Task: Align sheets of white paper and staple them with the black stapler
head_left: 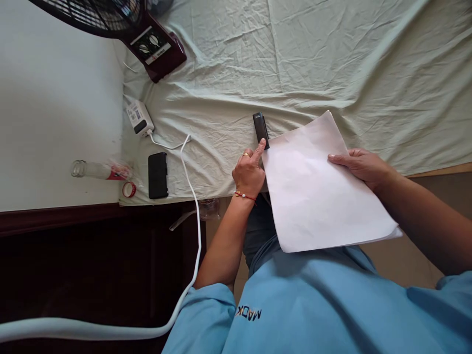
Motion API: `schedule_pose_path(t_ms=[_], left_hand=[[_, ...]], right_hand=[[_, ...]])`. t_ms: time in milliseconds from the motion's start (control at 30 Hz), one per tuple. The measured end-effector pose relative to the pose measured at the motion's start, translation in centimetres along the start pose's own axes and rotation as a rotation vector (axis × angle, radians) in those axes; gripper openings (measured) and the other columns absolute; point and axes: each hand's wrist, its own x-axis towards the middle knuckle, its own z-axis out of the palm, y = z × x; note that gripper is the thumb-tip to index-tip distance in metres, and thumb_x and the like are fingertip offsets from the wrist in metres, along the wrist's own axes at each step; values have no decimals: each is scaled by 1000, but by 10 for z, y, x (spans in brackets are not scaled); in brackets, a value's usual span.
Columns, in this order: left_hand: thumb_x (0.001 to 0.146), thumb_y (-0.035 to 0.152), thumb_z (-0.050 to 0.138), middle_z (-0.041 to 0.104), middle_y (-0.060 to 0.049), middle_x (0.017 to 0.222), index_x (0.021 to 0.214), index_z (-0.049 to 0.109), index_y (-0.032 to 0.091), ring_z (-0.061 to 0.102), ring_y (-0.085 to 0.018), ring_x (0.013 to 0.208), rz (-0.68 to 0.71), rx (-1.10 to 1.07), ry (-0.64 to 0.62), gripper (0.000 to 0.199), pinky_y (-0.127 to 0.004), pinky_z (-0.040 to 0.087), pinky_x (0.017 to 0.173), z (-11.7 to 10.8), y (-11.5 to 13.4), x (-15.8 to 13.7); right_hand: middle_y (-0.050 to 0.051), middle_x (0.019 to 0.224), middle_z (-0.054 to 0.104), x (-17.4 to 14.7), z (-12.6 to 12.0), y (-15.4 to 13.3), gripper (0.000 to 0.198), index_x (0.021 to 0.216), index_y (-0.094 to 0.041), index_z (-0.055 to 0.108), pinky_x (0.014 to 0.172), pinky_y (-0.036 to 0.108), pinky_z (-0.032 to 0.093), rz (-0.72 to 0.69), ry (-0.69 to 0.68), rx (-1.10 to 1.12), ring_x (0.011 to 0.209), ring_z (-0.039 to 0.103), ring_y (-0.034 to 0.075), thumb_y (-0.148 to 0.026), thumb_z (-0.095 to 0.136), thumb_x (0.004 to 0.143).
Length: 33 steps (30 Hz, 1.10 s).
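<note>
A black stapler [260, 129] lies on the cloth with its near end at the upper left corner of a stack of white paper [317, 184]. My left hand [250, 172] is closed at that end, its index finger pressing on top of the stapler and the other fingers curled. The stapler's jaw is hidden, so I cannot tell how far the paper reaches in. My right hand [363, 167] grips the stack by its right edge, thumb on top and fingers beneath. The near part of the stack hangs past the table edge, above my lap.
A wrinkled pale green cloth [228, 73] covers the table. Off to the left are a black phone [158, 175], a white adapter [140, 118] with a white cable [190, 182], a glass bottle [98, 170] and a red tape roll [129, 189]. A dark red fan [162, 54] stands behind them.
</note>
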Motion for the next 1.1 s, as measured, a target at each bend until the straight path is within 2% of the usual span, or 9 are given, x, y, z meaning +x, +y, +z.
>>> schedule_pose_path(t_ms=[133,233,333,433,533,600,700,833,1100], left_hand=[[90,0,51,72,-9,103,148,74,39,61,-28,100,21,-111,-10,73,-35,58,93,-4,5,4],[92,3,54,78,-5,101,149,72,35,65,-25,101,40,-220,32,68,-36,55,103,-9,3,3],[98,15,61,80,-3,101,154,62,27,69,-20,93,-66,-315,129,58,-34,54,102,-15,1,5],[102,33,67,79,-5,98,143,64,20,71,-21,92,-179,-279,215,43,-36,55,101,-19,4,17],[105,40,64,79,-14,115,129,69,17,73,-27,109,-144,-184,204,34,-44,53,113,-19,7,32],[108,40,57,74,-23,141,137,68,14,68,-33,134,-95,-108,157,41,-50,47,124,-15,5,34],[109,40,52,50,-28,172,161,53,7,46,-39,164,-84,19,14,61,-59,34,136,-8,-4,16],[108,41,50,30,-21,184,173,40,12,27,-35,175,-57,181,-143,72,-61,16,143,-4,-19,-26],[109,48,46,32,-16,184,173,43,21,29,-34,174,-89,201,-127,69,-67,14,142,-9,-24,-64]], right_hand=[[7,78,80,1,1,11,10,89,-16,78,56,25,61,-77,-33,-37,61,72,18,-21,76,98],[6,79,80,-2,-5,17,13,86,-17,78,58,25,60,-93,-50,-66,62,72,18,-21,75,99],[6,82,80,-9,-15,21,16,86,-18,78,60,25,60,-81,-8,-43,66,73,18,-20,72,102],[6,80,80,-14,-24,24,17,86,-18,76,59,26,59,-40,81,-32,65,72,19,-20,72,102],[7,79,79,-16,-29,27,17,85,-18,75,57,27,57,-21,115,-37,63,71,20,-21,71,102],[7,81,80,-17,-33,32,16,86,-19,76,57,27,57,-24,105,-43,64,72,21,-22,72,101],[8,83,82,-18,-41,38,9,86,-21,78,56,29,57,-15,92,-46,64,73,23,-24,80,94],[8,80,81,-21,-47,43,12,79,-22,79,53,29,56,32,99,-35,60,72,23,-25,84,90],[9,79,81,-24,-48,54,14,78,-23,79,52,29,56,17,98,-61,60,72,24,-28,84,90]])
